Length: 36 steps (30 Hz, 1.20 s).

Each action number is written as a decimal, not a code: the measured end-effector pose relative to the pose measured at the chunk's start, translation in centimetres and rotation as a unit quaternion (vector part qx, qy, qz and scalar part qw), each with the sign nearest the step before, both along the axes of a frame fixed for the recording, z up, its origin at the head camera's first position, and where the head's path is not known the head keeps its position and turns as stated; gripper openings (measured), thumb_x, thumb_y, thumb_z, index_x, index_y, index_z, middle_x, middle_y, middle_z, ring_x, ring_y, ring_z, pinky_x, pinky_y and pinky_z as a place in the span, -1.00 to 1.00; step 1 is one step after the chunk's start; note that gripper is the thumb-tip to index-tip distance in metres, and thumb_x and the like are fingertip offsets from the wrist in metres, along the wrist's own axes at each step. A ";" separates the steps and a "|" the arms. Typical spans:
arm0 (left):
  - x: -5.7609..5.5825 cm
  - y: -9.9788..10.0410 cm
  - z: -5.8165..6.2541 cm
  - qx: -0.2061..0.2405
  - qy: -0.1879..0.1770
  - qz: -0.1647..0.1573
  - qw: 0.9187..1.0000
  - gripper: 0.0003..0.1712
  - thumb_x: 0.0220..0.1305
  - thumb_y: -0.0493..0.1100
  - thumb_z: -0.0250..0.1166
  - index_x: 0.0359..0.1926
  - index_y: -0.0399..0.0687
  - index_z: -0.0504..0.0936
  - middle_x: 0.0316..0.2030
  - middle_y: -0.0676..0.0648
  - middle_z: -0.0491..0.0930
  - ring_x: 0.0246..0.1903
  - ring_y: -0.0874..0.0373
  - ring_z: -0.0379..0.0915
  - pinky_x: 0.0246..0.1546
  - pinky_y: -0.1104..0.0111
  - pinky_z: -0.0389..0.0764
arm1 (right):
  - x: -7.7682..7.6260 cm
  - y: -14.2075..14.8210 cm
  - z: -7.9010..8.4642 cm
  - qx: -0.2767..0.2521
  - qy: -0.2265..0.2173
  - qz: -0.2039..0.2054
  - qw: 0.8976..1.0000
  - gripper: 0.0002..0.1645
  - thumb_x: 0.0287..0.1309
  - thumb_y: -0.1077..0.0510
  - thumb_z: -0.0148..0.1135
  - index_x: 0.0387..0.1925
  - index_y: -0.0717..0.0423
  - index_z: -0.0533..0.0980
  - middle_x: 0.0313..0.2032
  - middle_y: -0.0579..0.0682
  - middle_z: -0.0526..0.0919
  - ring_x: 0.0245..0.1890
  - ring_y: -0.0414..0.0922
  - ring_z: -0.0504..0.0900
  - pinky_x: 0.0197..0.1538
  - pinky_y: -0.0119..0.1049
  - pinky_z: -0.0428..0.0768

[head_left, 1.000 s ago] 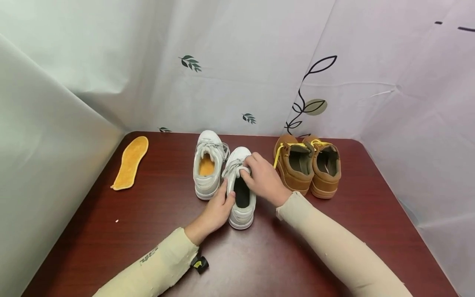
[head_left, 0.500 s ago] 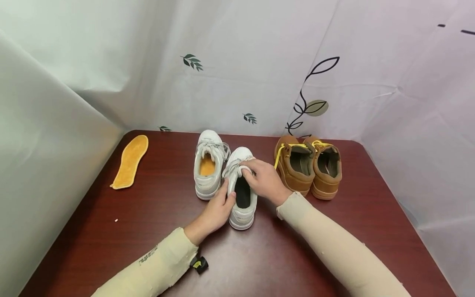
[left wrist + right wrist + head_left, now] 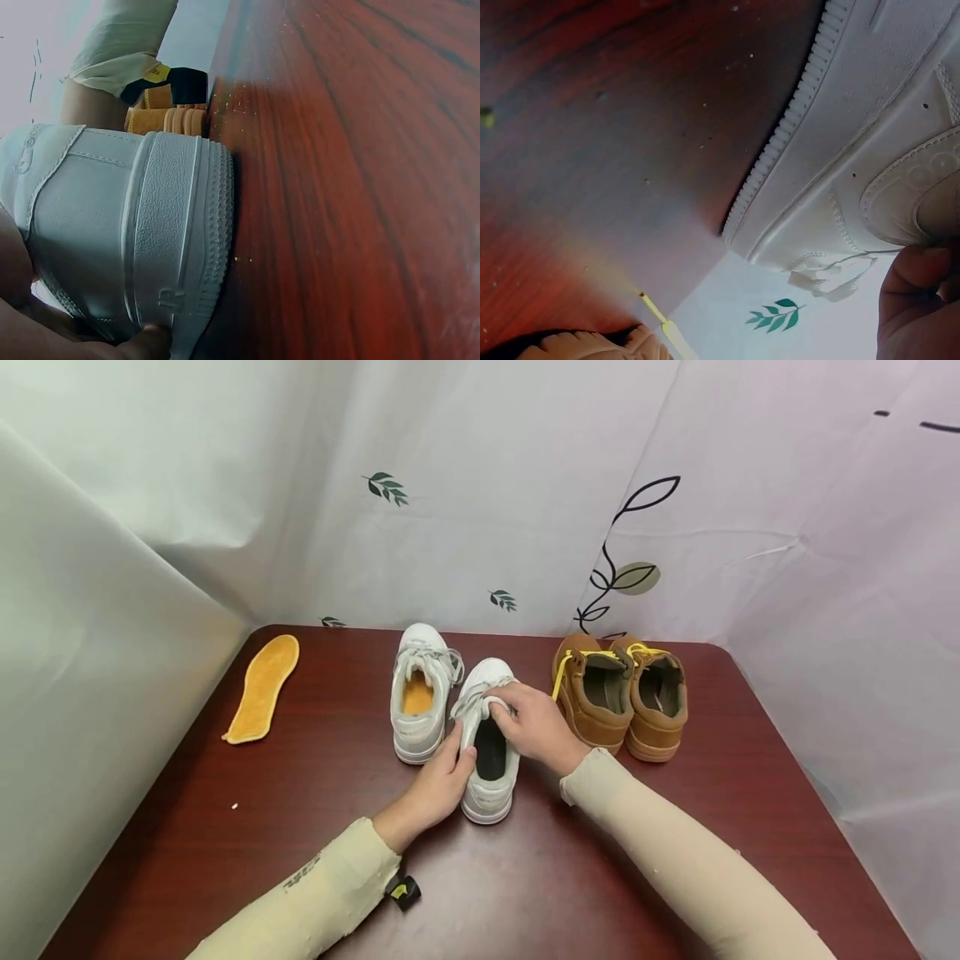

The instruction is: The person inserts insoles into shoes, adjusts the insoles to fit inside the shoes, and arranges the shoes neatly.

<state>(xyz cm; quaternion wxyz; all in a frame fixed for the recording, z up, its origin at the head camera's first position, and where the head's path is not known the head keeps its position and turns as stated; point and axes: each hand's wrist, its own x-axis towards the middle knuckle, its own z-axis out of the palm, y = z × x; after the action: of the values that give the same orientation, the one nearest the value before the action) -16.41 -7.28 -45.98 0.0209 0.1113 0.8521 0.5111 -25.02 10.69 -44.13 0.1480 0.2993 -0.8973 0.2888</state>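
Observation:
A white sneaker (image 3: 487,800) stands on the table with its toe pointing away, its dark inside showing through the opening. My left hand (image 3: 441,778) grips its left side, thumb at the collar. In the left wrist view the same sneaker's heel (image 3: 97,199) is large, and fingers (image 3: 154,343) lie along its sole edge. My right hand (image 3: 538,725) pinches the padded tongue (image 3: 493,702) just below the grey laces. The right wrist view shows the sneaker's side (image 3: 817,202) with the right hand's bent fingers (image 3: 922,274) close by.
Left of the held shoe stands a second white sneaker (image 3: 412,731) with an orange insole (image 3: 417,697) inside. Another orange insole (image 3: 262,689) lies at the table's far left. Two brown shoes (image 3: 600,722) with yellow laces stand at right. A whitish curtain (image 3: 465,543) hangs behind the table.
My right hand's fingers have drawn slightly back and lower over the laces and tongue. The left hand and both white sneakers stay nearly where they were.

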 end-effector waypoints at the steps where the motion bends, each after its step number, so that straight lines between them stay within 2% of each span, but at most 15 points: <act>1: 0.0 0.0 -0.1 0.000 -0.002 0.001 1.000 -0.32 0.56 -0.21 -0.07 0.50 -0.52 -0.04 0.51 -0.57 0.01 0.51 -0.34 -0.07 0.53 -0.24 0.04 | 0.0 0.0 -0.1 0.001 0.001 0.002 1.000 -0.72 0.34 0.09 0.13 -0.06 -0.03 0.71 -0.13 0.00 0.81 -0.06 -0.11 0.72 0.09 0.01 0.71; 5: 0.3 -0.2 -0.3 0.005 -0.014 0.009 1.000 -0.32 0.58 -0.15 -0.06 0.51 -0.45 -0.02 0.52 -0.53 0.03 0.51 -0.31 -0.05 0.54 -0.23 0.05 | 0.1 -0.1 -0.2 0.001 0.011 0.002 1.000 -0.71 0.34 0.10 0.15 -0.02 -0.04 0.70 -0.15 0.00 0.81 -0.09 -0.11 0.72 0.04 0.00 0.73; 8: 0.7 -0.4 -0.4 0.026 -0.027 0.019 0.999 -0.33 0.60 -0.12 -0.04 0.53 -0.38 0.02 0.52 -0.49 0.08 0.51 -0.29 0.00 0.53 -0.24 0.08 | 0.2 -0.2 -0.2 -0.001 0.016 0.001 1.000 -0.70 0.33 0.10 0.16 0.01 -0.06 0.70 -0.16 -0.01 0.82 -0.10 -0.12 0.73 0.02 0.00 0.73; 12: 1.3 -1.1 -0.1 0.071 -0.029 0.020 0.997 -0.36 0.55 -0.20 0.06 0.49 -0.36 0.12 0.42 -0.52 0.29 0.39 -0.31 0.26 0.42 -0.24 0.31 | 0.3 -0.3 -0.2 0.003 0.016 0.007 1.000 -0.70 0.33 0.10 0.16 0.00 -0.05 0.70 -0.16 -0.01 0.82 -0.10 -0.12 0.73 0.01 -0.01 0.74; 16: 1.9 -2.5 0.8 0.080 -0.009 0.003 0.997 -0.44 0.46 -0.28 0.16 0.39 -0.38 0.29 0.30 -0.50 0.46 0.24 -0.29 0.47 0.27 -0.16 0.54 | 0.4 -0.3 -0.1 0.003 0.020 0.003 1.000 -0.71 0.32 0.11 0.16 -0.02 -0.06 0.70 -0.17 -0.01 0.82 -0.10 -0.13 0.73 0.02 -0.02 0.73; 20: 2.3 -4.7 1.9 0.039 0.046 0.003 0.998 -0.55 0.40 -0.30 0.22 0.26 -0.33 0.48 0.16 -0.42 0.61 0.07 -0.18 0.62 0.10 -0.09 0.69 | 0.3 -0.2 -0.1 0.004 0.022 -0.005 1.000 -0.71 0.31 0.11 0.16 -0.03 -0.08 0.70 -0.18 -0.03 0.81 -0.12 -0.14 0.72 0.00 -0.02 0.73; 23: 2.5 -6.7 2.6 -0.005 0.090 0.002 0.996 -0.63 0.39 -0.29 0.24 0.19 -0.24 0.58 0.06 -0.31 0.71 -0.03 -0.04 0.66 0.00 -0.04 0.74 | 0.4 -0.1 0.0 0.005 0.019 -0.006 1.000 -0.71 0.31 0.10 0.16 -0.03 -0.08 0.70 -0.19 -0.03 0.80 -0.14 -0.14 0.72 -0.03 -0.03 0.73; 26: 2.2 -9.0 3.3 -0.043 0.119 0.008 0.992 -0.68 0.42 -0.26 0.23 0.15 -0.12 0.63 0.05 -0.18 0.75 -0.02 0.07 0.64 -0.01 0.01 0.75 | 0.5 0.0 0.0 0.008 0.013 -0.007 1.000 -0.70 0.31 0.09 0.15 -0.02 -0.08 0.70 -0.18 -0.03 0.80 -0.13 -0.14 0.71 -0.02 -0.03 0.73; 29: 1.2 -12.0 3.9 -0.078 0.147 0.042 0.985 -0.71 0.45 -0.20 0.21 0.12 -0.05 0.65 0.05 -0.14 0.75 0.05 0.06 0.60 0.03 -0.02 0.68 | 0.5 0.0 -0.1 0.008 0.008 -0.008 1.000 -0.70 0.32 0.09 0.15 -0.01 -0.08 0.70 -0.16 -0.03 0.80 -0.11 -0.13 0.71 -0.01 -0.02 0.73; 32: -0.2 -15.2 4.3 -0.106 0.162 0.090 0.977 -0.70 0.45 -0.15 0.21 0.12 -0.09 0.65 0.07 -0.23 0.72 0.11 -0.07 0.56 0.09 -0.12 0.57 | 0.5 0.0 -0.1 0.007 0.008 -0.009 1.000 -0.69 0.31 0.09 0.15 -0.01 -0.07 0.70 -0.16 -0.03 0.80 -0.11 -0.12 0.71 0.00 -0.01 0.73; 36: -1.6 -19.2 3.9 -0.153 0.145 0.145 0.967 -0.64 0.45 -0.11 0.18 0.15 -0.17 0.62 0.14 -0.40 0.64 0.07 -0.25 0.52 0.05 -0.19 0.50 | 0.4 -0.1 -0.4 0.011 0.010 -0.007 1.000 -0.69 0.31 0.08 0.15 0.00 -0.06 0.71 -0.16 -0.02 0.80 -0.09 -0.12 0.71 0.02 -0.02 0.73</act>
<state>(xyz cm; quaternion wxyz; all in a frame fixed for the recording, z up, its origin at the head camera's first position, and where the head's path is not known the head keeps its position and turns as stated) -17.99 -26.48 -42.12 -0.1606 0.0553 0.9210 0.3506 -24.62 10.62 -44.49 0.1554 0.2970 -0.9011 0.2749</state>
